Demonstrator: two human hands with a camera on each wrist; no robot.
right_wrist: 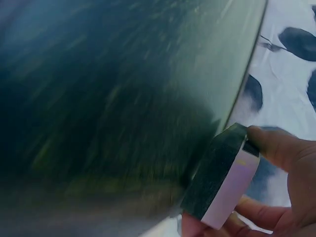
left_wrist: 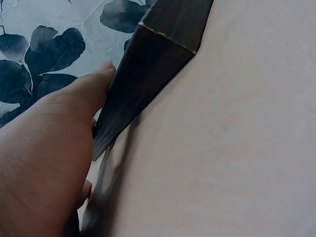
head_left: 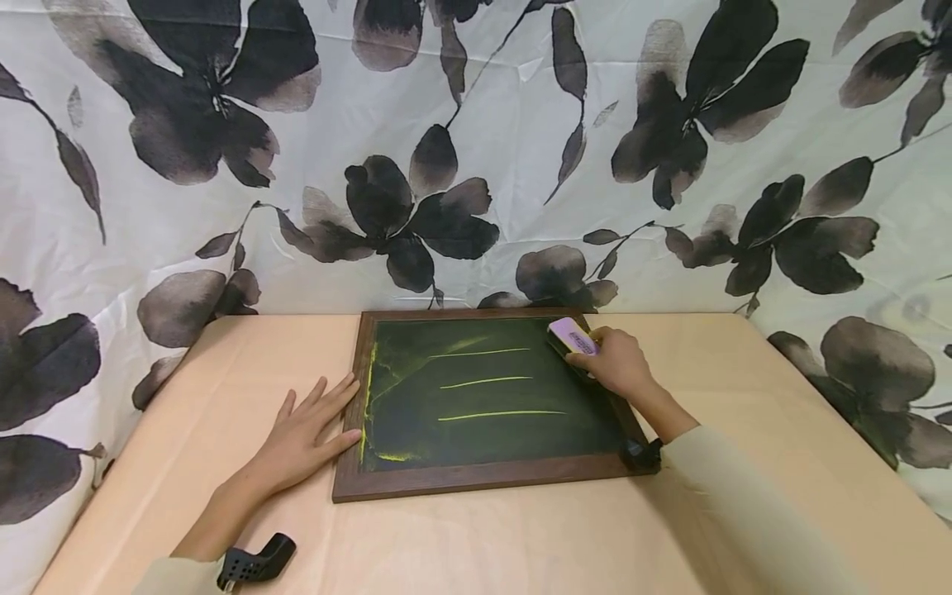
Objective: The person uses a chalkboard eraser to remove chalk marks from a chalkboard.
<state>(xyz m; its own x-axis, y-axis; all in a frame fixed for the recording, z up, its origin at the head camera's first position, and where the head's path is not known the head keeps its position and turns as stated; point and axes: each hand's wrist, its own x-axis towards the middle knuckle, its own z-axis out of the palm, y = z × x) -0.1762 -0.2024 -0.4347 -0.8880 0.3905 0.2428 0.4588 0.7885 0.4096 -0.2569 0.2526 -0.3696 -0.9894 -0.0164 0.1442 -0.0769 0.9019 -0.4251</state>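
A chalkboard (head_left: 506, 442) in a dark brown wooden frame lies on the table, with several yellow chalk lines across it and yellow smears at its left side. My right hand (head_left: 623, 364) grips a chalkboard eraser (head_left: 574, 336) with a pale purple top and dark underside, over the board's upper right. In the right wrist view the thumb and fingers pinch the eraser (right_wrist: 229, 182) by its sides. Fingers spread, my left hand (head_left: 301, 442) touches the frame's left edge. The left wrist view shows its thumb (left_wrist: 98, 81) against the frame (left_wrist: 148, 69).
A peach cloth covers the table (head_left: 506, 545) around the board. Behind and at both sides hangs a white curtain (head_left: 521, 157) with dark flower prints. Each wrist wears a black camera mount (head_left: 256, 562).
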